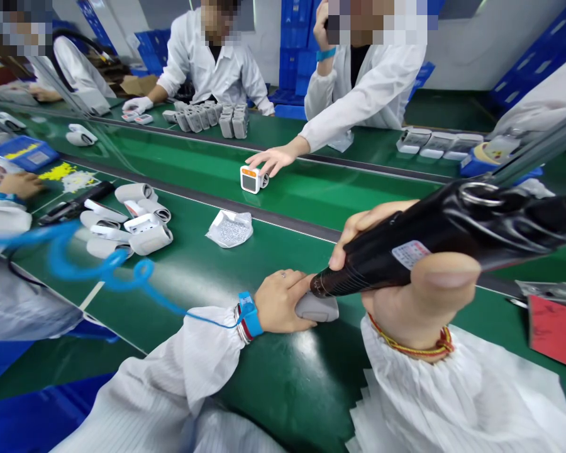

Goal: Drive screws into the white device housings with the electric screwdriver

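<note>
My right hand (400, 305) is wrapped round a black electric screwdriver (372, 258) with a small label on its side. The tool slants down to the left, and its tip end meets a small light grey device housing (324, 309) on the green bench. My left hand (279, 303) presses its fingers round the left side of that housing, holding it down; a blue wrist strap with a coiled cord is on this wrist. The screwdriver's bit and the point of contact are hidden. Beyond my hands lies a white packet of tiny screws (231, 228).
Several wrist monitors with cuffs (144, 223) lie at left, beside another black screwdriver (78, 204). Across the green conveyor (183, 154), a co-worker's hand (278, 157) touches an orange-and-white monitor (250, 180). A red sheet (556, 330) lies at right. The blue cord (108, 264) crosses the left side.
</note>
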The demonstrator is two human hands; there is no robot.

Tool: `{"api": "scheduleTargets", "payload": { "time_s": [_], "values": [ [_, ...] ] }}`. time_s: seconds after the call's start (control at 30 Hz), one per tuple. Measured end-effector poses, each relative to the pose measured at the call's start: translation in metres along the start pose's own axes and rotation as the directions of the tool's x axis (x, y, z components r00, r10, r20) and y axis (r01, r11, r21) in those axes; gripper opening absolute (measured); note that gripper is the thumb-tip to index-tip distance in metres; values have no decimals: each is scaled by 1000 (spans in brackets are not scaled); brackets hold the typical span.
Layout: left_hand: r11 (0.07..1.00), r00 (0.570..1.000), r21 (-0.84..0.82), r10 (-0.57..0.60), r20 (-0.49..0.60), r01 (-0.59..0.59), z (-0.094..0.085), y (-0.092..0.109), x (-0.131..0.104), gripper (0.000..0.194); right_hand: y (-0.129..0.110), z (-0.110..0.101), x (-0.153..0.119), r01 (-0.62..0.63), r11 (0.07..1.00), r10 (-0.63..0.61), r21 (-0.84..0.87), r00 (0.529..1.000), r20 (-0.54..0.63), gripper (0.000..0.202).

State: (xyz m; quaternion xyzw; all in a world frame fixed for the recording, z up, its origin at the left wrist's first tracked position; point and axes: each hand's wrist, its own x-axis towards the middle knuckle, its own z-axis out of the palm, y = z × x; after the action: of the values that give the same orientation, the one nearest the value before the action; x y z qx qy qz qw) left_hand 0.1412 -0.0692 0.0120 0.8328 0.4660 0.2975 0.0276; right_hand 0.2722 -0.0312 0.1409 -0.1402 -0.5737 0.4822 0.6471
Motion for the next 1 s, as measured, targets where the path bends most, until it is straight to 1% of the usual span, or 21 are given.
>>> {"api": "scheduleTargets", "payload": {
  "time_s": [0.17,0.3,0.5,0.73,0.83,0.9,0.97,1.0],
  "values": [
    [1000,999,-3,-27,28,27,0,1,1,62,1,0,0,-16,1000,16,3,1000,18,37],
    [1000,1000,-17,-23,20,23,0,2,0,64,1,2,2,-29,999,28,18,999,22,36],
    [1000,1000,-17,-17,-10,16,1,1,0,67,1,1,3,-53,998,54,-15,998,38,39],
    [1000,1000,6,9,-16,-9,3,0,-1,71,5,0,0,-62,998,61,26,998,36,35],
    [1000,1000,12,-6,28,5,2,-4,-1,74,-2,-4,4,-74,996,74,51,997,4,41],
    [999,998,33,-34,57,32,1,-10,-1,77,-9,-11,9,-74,995,77,60,997,-33,44],
    [994,995,63,-94,44,91,1,-19,0,80,-13,-21,17,-62,997,66,44,994,-92,45],
    [988,991,76,-134,24,132,2,-24,0,81,-13,-26,22,-51,999,51,5,989,-139,46]
  ]
}}
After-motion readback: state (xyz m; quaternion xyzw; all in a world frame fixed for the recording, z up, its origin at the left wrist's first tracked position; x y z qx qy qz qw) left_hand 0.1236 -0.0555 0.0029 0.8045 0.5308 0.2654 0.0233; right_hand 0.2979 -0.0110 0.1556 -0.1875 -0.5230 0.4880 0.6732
